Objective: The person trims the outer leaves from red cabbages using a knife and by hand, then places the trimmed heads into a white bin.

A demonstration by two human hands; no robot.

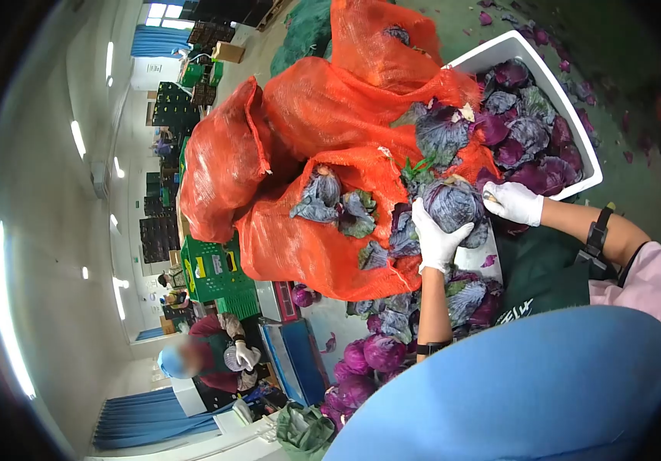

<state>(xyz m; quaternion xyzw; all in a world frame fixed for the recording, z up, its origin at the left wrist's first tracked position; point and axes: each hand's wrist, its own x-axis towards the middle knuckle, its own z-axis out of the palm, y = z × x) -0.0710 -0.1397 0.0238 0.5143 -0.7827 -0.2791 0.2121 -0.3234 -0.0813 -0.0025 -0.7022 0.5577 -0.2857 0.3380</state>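
Observation:
My left hand (pixel 439 237), in a white glove, is wrapped around a red cabbage (pixel 452 203) that still has grey-purple outer leaves. Close beside that cabbage is my right hand (pixel 515 203), also gloved, with its fingers curled in. A small brownish bit shows at the right fingertips, but I cannot make out what it is. Under and around the held cabbage lie loose outer leaves and an open orange mesh sack (pixel 330 257) with more cabbages in its mouth.
A white foam box (pixel 588 154) holds many purple leaves. Peeled red cabbages (pixel 384 353) are piled on the table near a scale (pixel 292 357). More orange sacks (pixel 219 169) and green crates (pixel 211 269) stand beyond. A co-worker (pixel 211 346) handles a cabbage across from me.

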